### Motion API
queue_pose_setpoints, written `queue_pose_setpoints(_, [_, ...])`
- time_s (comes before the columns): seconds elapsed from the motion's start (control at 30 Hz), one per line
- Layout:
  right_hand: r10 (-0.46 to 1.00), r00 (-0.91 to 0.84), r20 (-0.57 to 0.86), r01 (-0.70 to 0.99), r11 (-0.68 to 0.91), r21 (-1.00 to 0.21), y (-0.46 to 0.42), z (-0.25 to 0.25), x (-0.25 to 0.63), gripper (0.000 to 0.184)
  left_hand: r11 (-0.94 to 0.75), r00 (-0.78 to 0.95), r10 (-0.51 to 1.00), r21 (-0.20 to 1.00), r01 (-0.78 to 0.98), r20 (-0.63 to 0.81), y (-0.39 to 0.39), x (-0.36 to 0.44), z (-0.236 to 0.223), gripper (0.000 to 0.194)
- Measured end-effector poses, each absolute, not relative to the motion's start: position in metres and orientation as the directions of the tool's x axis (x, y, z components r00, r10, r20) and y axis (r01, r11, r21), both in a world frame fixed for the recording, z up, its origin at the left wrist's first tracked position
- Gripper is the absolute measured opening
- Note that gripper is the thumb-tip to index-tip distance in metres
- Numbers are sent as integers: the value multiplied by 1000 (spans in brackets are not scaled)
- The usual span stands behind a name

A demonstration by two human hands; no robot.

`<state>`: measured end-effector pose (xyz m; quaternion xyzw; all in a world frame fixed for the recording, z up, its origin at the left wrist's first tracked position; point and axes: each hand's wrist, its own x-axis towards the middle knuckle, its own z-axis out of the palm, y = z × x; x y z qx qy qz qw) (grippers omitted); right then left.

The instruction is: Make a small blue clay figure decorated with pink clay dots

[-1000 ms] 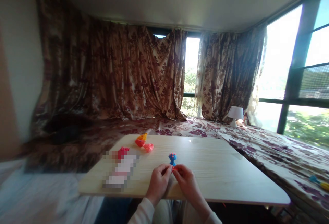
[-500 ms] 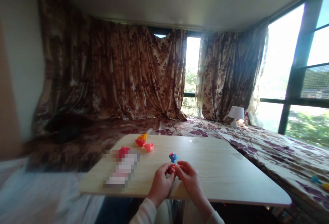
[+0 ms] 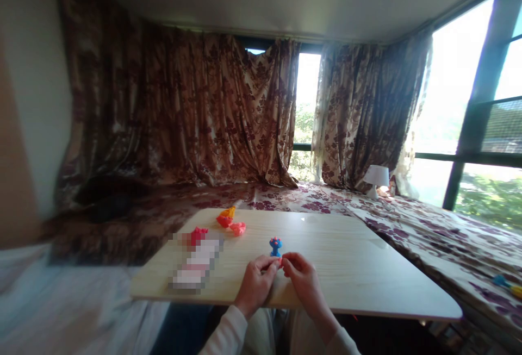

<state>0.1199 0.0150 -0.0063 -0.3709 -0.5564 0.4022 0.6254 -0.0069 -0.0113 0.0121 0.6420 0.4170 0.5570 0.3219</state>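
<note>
The blue figure stands on the table just beyond the hands, reddish dots already on its top, while a small red piece looks unfinished and not yet joined on. The left hand pinches that piece; whether the curled right hand grips it too, I cannot tell. Coloured lumps remain far left.

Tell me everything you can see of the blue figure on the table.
The small blue figure stands upright on the pale table, just beyond the fingertips of the left hand and right hand. Its wide top carries small pinkish-red bits above a narrower middle. It looks like modelling clay. Whether a fingertip touches its base, I cannot tell.
</note>
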Motion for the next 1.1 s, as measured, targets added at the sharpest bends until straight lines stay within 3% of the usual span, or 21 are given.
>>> queue_pose_setpoints(0.3, [910,-18,414,-27,414,-910,13,-5,122,34,-392,-25,918,914,109,396,-6,-8,5,31])
queue_pose_setpoints(0.5, [914,50,402,-82,405,-911,13,-6,122,44,-400,-9,913,898,181,408,-7,-4,6,31])
queue_pose_setpoints(0.73, [915,43,401,-58,403,-913,15,-8,121,37,-422,-18,900,882,211,435,-5,-3,3,23])
queue_pose_setpoints(1.1, [884,-91,459,-2,460,-888,13,-7,120,34,-395,-57,916,918,44,397,-5,-7,5,26])
